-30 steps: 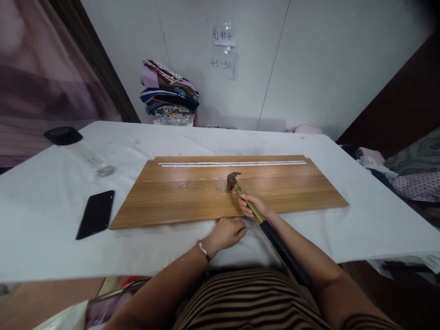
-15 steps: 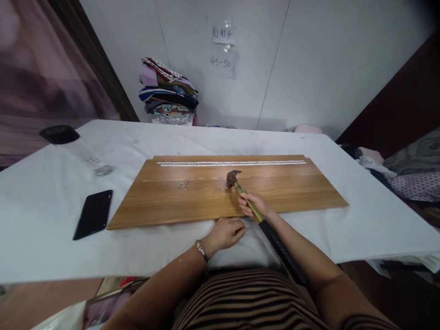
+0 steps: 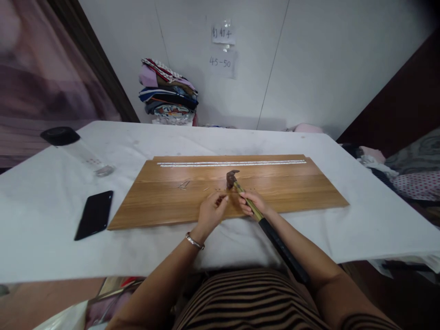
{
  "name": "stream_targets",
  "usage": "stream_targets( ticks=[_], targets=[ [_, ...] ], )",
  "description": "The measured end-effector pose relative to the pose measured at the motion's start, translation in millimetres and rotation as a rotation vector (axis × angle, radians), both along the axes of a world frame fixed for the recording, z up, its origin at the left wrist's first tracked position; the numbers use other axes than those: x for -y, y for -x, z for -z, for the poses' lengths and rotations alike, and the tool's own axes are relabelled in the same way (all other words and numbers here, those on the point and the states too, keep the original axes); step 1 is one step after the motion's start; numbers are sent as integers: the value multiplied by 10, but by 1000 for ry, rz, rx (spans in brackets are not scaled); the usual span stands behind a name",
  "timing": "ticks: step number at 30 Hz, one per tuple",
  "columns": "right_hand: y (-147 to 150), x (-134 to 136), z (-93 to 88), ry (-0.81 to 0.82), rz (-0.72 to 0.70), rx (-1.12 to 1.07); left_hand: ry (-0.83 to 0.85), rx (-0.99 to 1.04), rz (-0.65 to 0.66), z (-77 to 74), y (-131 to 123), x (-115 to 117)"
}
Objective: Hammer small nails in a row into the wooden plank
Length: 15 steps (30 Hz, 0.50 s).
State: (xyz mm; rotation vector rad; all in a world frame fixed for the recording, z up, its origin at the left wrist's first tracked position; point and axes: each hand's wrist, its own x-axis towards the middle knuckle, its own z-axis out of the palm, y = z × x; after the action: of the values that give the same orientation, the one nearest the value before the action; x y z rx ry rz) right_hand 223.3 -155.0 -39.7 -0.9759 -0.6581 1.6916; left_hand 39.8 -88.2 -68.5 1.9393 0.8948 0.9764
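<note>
My right hand [image 3: 252,204] is wrapped round the shaft of a claw hammer [image 3: 256,211], high up near the head. The rusty hammer head rests low over the wooden board [image 3: 154,208], claw facing up. The black rubber grip runs back along my right forearm. Just left of the hammer head, my left hand [image 3: 211,211] hovers over the board, thumb and forefinger drawn together; whatever lies between them is too small to make out. Several loose nails [image 3: 184,184] lie on the board further left, with a single nail [image 3: 206,189] nearer the hand. Small dark spots line up beside the hammer.
Two white paper strips [image 3: 233,163] run along the board's far edge. A black phone [image 3: 93,215] and a clear bottle with a black cap [image 3: 80,151] lie on the white tablecloth [image 3: 144,247] at left. Folded clothes [image 3: 168,91] are stacked by the wall.
My left hand has moved from the board's near edge up and forward over the board, close to the hammer head. The right hand and hammer have hardly moved.
</note>
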Motion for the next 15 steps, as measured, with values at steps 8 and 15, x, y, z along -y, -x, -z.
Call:
stream_targets(
  ticks=[8,15],
  targets=[
    [32,10,-41,-4,15,-22,198,139,-93,53,-87,-194],
    [56,-28,26,0,18,-15,619,203,8,-60,-268,-80]
  ],
)
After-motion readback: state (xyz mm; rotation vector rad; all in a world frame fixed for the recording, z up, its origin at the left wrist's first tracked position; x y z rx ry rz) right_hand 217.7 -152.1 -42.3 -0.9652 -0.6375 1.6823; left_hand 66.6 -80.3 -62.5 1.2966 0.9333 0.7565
